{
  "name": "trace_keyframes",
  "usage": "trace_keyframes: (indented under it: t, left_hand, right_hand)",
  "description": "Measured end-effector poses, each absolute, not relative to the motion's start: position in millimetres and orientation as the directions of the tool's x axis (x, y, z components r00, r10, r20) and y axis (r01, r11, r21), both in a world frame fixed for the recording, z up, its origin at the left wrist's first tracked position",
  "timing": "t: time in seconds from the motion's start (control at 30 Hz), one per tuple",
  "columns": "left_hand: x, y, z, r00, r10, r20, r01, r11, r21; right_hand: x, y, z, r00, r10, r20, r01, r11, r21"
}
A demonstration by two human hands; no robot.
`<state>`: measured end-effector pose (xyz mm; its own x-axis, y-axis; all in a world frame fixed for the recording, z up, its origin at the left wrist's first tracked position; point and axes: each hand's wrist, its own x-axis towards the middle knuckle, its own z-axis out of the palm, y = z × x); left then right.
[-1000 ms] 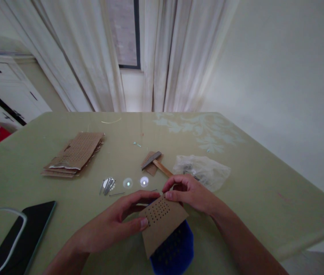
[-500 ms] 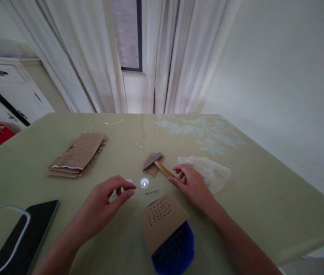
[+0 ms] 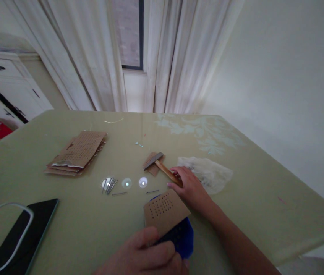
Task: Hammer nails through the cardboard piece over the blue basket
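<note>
My right hand [image 3: 190, 187] has its fingers closed around the wooden handle of a hammer [image 3: 166, 170]. The hammer's head lies on a small perforated cardboard piece [image 3: 153, 172]. My left hand [image 3: 150, 252] is at the near edge of a larger cardboard piece [image 3: 166, 214] with rows of punched holes, thumb against its corner and fingers curled in front. This cardboard rests tilted on a blue container [image 3: 186, 238], partly hidden by the left hand. A single nail [image 3: 152, 191] lies just beyond the cardboard. Several more nails [image 3: 111, 186] form a small bunch to the left.
A stack of perforated cardboard sheets [image 3: 77, 152] lies at the left. Nearer, a black tablet-like device [image 3: 40, 217] has a white cable [image 3: 27, 229] across it. A translucent plastic bag [image 3: 216, 175] lies beyond my right hand. Blue scraps [image 3: 139, 144] are farther back.
My left hand has moved from near the nails toward me, to the cardboard's near edge, uncovering the bunch of nails. My right hand has closed around the hammer's handle.
</note>
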<state>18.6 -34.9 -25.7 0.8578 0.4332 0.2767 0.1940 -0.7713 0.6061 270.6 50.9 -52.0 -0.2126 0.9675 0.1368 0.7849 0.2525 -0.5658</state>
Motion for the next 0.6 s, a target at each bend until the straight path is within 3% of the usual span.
trace_keyframes:
  t: [0.1,0.17,0.27,0.4,0.5,0.6]
  left_hand:
    - [12.7,-26.4,-9.6,0.875,0.375,0.307,0.214,-0.868,0.449]
    - [8.5,-25.2,-4.4,0.816,0.390,0.425,0.229,-0.895,0.382]
    - [2.7,-22.5,-8.8,0.598,0.588,0.544,0.361,-0.804,0.472]
    - [-5.5,-10.6,-22.9,0.453,0.850,0.269,0.505,-0.493,0.708]
    - [-12.1,-3.9,-30.5,0.481,0.872,0.094,0.482,-0.352,0.802]
    - [-15.7,-2.4,-34.0,0.488,0.872,0.036,0.442,-0.282,0.851]
  right_hand:
    - [271.9,52.1,-48.0,-0.177,0.969,0.173,0.747,0.247,-0.618]
    - [272.7,51.8,-41.9,-0.135,0.975,0.176,0.687,0.220,-0.692]
    - [275.8,49.0,-30.1,-0.155,0.985,0.074,0.494,0.142,-0.858]
    - [284.4,43.1,-17.2,-0.465,0.884,-0.034,0.254,0.096,-0.962]
    - [288.6,40.0,-12.0,-0.616,0.787,-0.039,0.272,0.166,-0.948]
    - [287.7,37.9,-9.3,-0.658,0.753,-0.017,0.294,0.237,-0.926]
